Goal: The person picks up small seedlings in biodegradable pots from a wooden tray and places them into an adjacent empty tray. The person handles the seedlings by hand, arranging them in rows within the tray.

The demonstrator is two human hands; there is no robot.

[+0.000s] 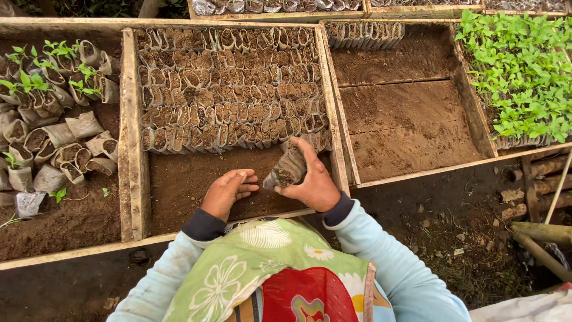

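Soil-filled seedling bag (pixel 288 170) sat gripped in the right hand (pixel 313 185), fingers curled around it, at five o'clock of the packed bag rows (pixel 229 89). Left hand (pixel 228 191), loosely cupped with fingers together, rested on the bare soil of the wooden tray (pixel 132 137), at nine o'clock of the bag.

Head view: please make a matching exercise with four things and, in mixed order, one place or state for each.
1. right hand
2. left hand
3. green seedlings
4. rows of soil-filled bags

a. top right bed
b. rests on bare soil
c. holds a soil-filled bag
d. back part of the middle wooden tray

Pairs: 1-c, 2-b, 3-a, 4-d
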